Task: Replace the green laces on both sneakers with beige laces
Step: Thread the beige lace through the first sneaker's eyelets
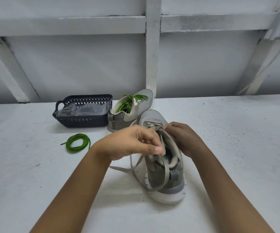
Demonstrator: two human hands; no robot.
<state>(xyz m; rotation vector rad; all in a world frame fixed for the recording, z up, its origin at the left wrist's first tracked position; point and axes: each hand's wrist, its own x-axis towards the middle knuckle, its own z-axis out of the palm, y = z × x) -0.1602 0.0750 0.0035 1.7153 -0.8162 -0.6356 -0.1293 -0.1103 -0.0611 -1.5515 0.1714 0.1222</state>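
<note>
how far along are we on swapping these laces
Done: one green lace is out and lies coiled on the table. In hand: the left hand and right hand pinch the beige lace at the near sneaker, threaded only through its front eyelets. Left: finish that lacing, then redo the far sneaker, which is laced in green.

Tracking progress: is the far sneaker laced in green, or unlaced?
Laced: green laces run across the far sneaker and into its opening. Another green lace lies coiled on the table.
</note>
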